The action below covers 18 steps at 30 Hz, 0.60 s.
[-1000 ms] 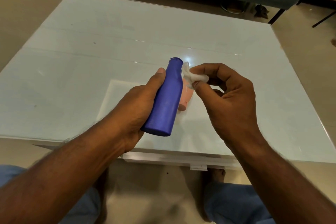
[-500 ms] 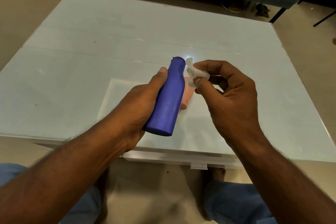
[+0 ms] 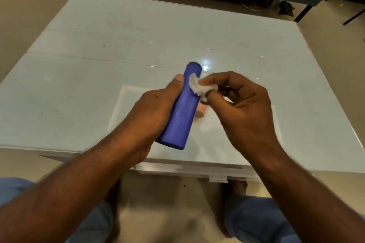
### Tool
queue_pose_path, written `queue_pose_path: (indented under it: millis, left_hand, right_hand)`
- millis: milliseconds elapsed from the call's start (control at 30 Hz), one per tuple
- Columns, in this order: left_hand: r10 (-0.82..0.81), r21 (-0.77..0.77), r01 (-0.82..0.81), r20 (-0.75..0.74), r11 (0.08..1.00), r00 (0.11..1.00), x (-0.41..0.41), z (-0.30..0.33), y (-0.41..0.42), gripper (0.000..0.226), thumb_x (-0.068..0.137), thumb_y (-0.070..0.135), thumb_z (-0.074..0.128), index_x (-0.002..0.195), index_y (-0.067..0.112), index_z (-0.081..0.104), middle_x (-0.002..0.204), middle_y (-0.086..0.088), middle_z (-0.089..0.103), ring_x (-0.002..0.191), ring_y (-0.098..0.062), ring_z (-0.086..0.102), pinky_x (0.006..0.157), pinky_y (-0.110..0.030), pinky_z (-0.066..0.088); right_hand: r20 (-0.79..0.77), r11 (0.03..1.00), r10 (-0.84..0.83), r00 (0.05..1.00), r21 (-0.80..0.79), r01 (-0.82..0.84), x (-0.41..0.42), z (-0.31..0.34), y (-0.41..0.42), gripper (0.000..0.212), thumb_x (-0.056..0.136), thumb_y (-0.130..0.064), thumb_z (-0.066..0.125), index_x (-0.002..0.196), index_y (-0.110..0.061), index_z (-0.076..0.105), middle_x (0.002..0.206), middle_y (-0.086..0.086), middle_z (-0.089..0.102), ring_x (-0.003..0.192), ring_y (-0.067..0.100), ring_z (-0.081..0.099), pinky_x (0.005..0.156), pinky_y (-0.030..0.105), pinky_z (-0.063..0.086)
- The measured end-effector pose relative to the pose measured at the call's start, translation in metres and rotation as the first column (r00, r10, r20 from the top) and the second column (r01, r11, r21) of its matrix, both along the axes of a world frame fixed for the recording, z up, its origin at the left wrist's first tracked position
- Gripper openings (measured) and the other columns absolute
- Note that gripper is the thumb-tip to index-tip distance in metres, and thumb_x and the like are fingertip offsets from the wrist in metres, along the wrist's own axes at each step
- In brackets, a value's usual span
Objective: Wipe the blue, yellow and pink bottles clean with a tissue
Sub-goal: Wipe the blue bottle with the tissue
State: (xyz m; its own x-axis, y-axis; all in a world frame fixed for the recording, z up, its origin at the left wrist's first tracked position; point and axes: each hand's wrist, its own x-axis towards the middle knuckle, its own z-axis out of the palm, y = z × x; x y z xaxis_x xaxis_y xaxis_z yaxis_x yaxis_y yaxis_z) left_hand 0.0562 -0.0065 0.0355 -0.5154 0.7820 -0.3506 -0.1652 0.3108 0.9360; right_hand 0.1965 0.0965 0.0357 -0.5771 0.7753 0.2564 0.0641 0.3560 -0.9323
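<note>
A white table [image 3: 118,49] fills the view. Above its near edge the left hand [image 3: 154,116] grips the blue bottle [image 3: 182,108], tilted with its top pointing away. The right hand [image 3: 243,110] pinches a small white tissue [image 3: 197,86] against the bottle's upper side. A pink bottle [image 3: 201,111] peeks from behind.

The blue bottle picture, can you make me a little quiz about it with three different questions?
1. True or false: the left hand holds the smooth blue plastic bottle.
2. What do the right hand's fingers pinch? A) crumpled white tissue B) sponge C) brush
3. Fill in: the tissue touches the bottle near its ____ end.

Key: 1 true; 2 A; 3 top, the end farthest from the person. A pink thing peeks out behind the bottle, mostly hidden.
</note>
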Motion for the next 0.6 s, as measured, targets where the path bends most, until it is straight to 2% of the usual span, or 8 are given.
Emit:
queue_pose_path:
  millis: [67, 100, 200, 267, 333, 400, 500, 600]
  left_hand:
    - [-0.011, 0.005, 0.011, -0.005, 1.0, 1.0, 0.005, -0.001, 0.001, 0.04, 0.095, 0.064, 0.042, 0.094, 0.03, 0.064, 0.067, 0.014, 0.074, 0.058, -0.008, 0.072, 0.053, -0.019, 0.054]
    - [0.026, 0.008, -0.026, 0.014, 1.0, 1.0, 0.005, 0.0, 0.002, 0.041, 0.096, 0.064, 0.043, 0.096, 0.029, 0.065, 0.068, 0.012, 0.075, 0.06, -0.009, 0.072, 0.054, -0.021, 0.054]
    - [0.234, 0.025, -0.241, 0.151, 0.97, 0.96, -0.01, 0.004, 0.003, 0.05, 0.096, 0.065, 0.048, 0.106, 0.021, 0.071, 0.091, 0.0, 0.08, 0.083, -0.02, 0.076, 0.075, -0.036, 0.062]
    - [0.311, 0.025, -0.321, 0.182, 0.947, 0.933, -0.017, 0.006, 0.003, 0.05, 0.096, 0.064, 0.05, 0.108, 0.021, 0.071, 0.101, -0.004, 0.08, 0.093, -0.023, 0.075, 0.086, -0.041, 0.059]
    - [0.247, 0.016, -0.249, 0.104, 0.968, 0.964, -0.015, 0.006, 0.002, 0.051, 0.097, 0.065, 0.046, 0.11, 0.022, 0.07, 0.102, -0.004, 0.079, 0.092, -0.024, 0.075, 0.084, -0.04, 0.06]
    - [0.097, 0.005, -0.097, 0.006, 0.995, 0.995, -0.008, 0.006, 0.001, 0.055, 0.096, 0.068, 0.042, 0.106, 0.025, 0.073, 0.097, -0.004, 0.08, 0.087, -0.025, 0.076, 0.082, -0.04, 0.061]
    - [0.0, 0.024, 0.0, 0.014, 1.0, 1.0, 0.003, 0.009, 0.003, 0.049, 0.097, 0.065, 0.041, 0.085, 0.031, 0.075, 0.073, 0.007, 0.077, 0.062, -0.008, 0.072, 0.06, -0.025, 0.057]
    - [0.005, -0.001, -0.005, 0.019, 1.0, 1.0, 0.005, 0.007, 0.004, 0.046, 0.097, 0.064, 0.041, 0.087, 0.029, 0.069, 0.068, 0.009, 0.075, 0.056, -0.006, 0.069, 0.057, -0.022, 0.054]
  right_hand:
    - [0.005, 0.999, -0.049, 0.999, -0.012, 0.049, -0.002, 0.002, 0.005, 0.013, 0.097, -0.001, 0.073, 0.105, -0.01, 0.078, 0.101, 0.002, 0.079, 0.094, 0.016, 0.076, 0.079, 0.028, 0.065]
    - [0.004, 1.0, -0.007, 1.0, -0.022, 0.008, -0.002, 0.002, 0.001, 0.013, 0.096, 0.001, 0.074, 0.102, -0.009, 0.078, 0.099, 0.002, 0.078, 0.09, 0.014, 0.075, 0.076, 0.026, 0.063]
    - [0.008, 0.97, 0.233, 0.973, -0.077, -0.231, -0.001, 0.0, -0.028, 0.02, 0.089, 0.008, 0.076, 0.092, -0.011, 0.079, 0.09, -0.001, 0.075, 0.081, 0.017, 0.074, 0.07, 0.032, 0.063]
    - [0.081, 0.953, 0.303, 0.949, -0.012, -0.303, -0.002, -0.001, -0.036, 0.022, 0.088, 0.005, 0.077, 0.089, -0.016, 0.08, 0.091, -0.004, 0.075, 0.085, 0.02, 0.074, 0.07, 0.028, 0.062]
    - [0.088, 0.967, 0.248, 0.965, 0.031, -0.251, -0.003, -0.001, -0.031, 0.024, 0.085, 0.006, 0.074, 0.084, -0.017, 0.08, 0.09, -0.004, 0.075, 0.087, 0.02, 0.074, 0.072, 0.023, 0.057]
    - [0.008, 0.991, 0.128, 0.992, -0.029, -0.128, -0.005, 0.001, -0.02, 0.026, 0.084, 0.008, 0.069, 0.081, -0.017, 0.078, 0.085, -0.001, 0.077, 0.082, 0.019, 0.075, 0.073, 0.028, 0.058]
    - [-0.057, 0.995, -0.043, 0.997, -0.091, 0.037, -0.002, 0.006, -0.005, 0.025, 0.092, 0.011, 0.069, 0.087, -0.013, 0.077, 0.083, -0.007, 0.078, 0.077, 0.01, 0.074, 0.072, 0.022, 0.058]
    - [-0.048, 0.993, -0.065, 0.997, -0.103, 0.059, 0.0, 0.005, -0.005, 0.02, 0.096, 0.007, 0.069, 0.091, -0.011, 0.076, 0.086, -0.004, 0.077, 0.08, 0.008, 0.073, 0.071, 0.019, 0.058]
